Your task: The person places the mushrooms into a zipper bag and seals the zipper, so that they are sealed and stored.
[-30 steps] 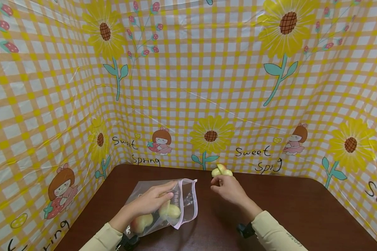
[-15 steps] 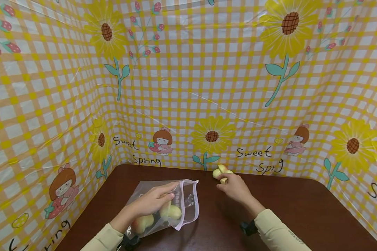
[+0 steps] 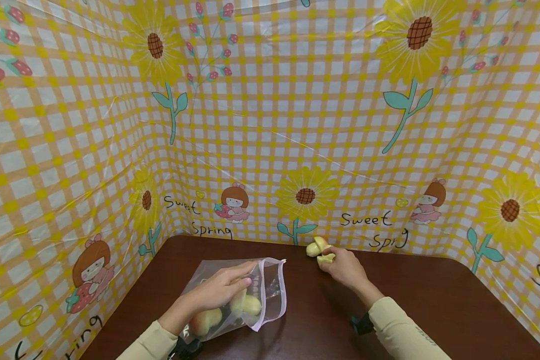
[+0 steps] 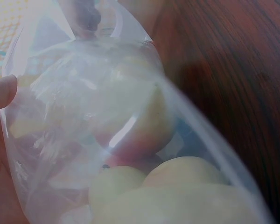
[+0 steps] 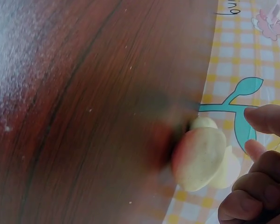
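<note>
My left hand [image 3: 220, 287] lies with straight fingers on a clear plastic zip bag [image 3: 202, 275], whose lilac-edged mouth faces right. Inside are pale yellow fruits [image 3: 247, 302] with a red blush; the left wrist view shows another red-tinged fruit [image 4: 140, 121] through the film. At the table's back edge sits a small cluster of similar fruits [image 3: 314, 249]. My right hand [image 3: 344, 267] is right beside them, and its fingers partly cover the front one. The right wrist view has the thumb and index finger [image 5: 266, 119] apart, with a blushed fruit [image 5: 200, 158] visible beyond them.
A dark brown table [image 3: 409, 315] carries everything. Behind it and at both sides hangs a checked sheet [image 3: 252, 125] printed with sunflowers. Each wrist wears a black camera mount [image 3: 362, 324].
My right hand has shifted a little to the right across the front of the fruit cluster, uncovering more of it. My left hand stays on the bag.
</note>
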`<state>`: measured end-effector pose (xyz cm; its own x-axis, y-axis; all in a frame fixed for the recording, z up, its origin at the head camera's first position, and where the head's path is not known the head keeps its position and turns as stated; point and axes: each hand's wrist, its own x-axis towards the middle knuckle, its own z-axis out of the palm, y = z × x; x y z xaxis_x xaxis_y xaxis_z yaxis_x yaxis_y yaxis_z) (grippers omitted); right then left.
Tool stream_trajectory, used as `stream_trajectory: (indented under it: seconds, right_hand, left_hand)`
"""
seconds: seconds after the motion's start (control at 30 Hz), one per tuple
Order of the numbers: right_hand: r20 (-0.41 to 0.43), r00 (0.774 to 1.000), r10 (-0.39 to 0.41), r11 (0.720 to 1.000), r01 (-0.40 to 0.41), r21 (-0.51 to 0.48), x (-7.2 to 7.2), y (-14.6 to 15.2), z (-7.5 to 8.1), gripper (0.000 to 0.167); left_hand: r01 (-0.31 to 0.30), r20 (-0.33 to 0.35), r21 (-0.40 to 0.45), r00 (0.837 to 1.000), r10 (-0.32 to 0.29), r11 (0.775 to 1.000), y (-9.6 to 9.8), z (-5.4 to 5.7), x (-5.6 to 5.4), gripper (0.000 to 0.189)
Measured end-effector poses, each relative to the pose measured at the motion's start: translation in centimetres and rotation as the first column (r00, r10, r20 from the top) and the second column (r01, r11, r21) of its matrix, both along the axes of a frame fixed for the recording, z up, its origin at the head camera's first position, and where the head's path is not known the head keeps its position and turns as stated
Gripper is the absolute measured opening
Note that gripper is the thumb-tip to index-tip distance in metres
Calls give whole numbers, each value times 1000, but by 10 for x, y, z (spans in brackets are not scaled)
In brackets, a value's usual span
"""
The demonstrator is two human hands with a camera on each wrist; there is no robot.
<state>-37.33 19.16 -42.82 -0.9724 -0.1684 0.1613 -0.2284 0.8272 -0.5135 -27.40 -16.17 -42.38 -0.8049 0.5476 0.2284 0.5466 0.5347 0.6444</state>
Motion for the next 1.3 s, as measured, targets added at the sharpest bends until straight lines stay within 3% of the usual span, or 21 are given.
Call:
stream_trajectory:
  seconds: [0.27,1.0,1.3]
  right_hand:
    - [11,999,-34,998,33,53,-3,3,-1,50]
    - [2,997,-73,994,73,79,-7,15,-13,50]
    - [-16,998,-62,993,64,98,-5,16,-15,35]
  left_hand:
    - [9,-1,8,1000,-8,1000,-1,0,0,54]
    - [15,-7,14,1000,-15,1000,-1,0,0,54]
    - [9,-2,6,1000,-9,1000,-1,-1,-1,54]
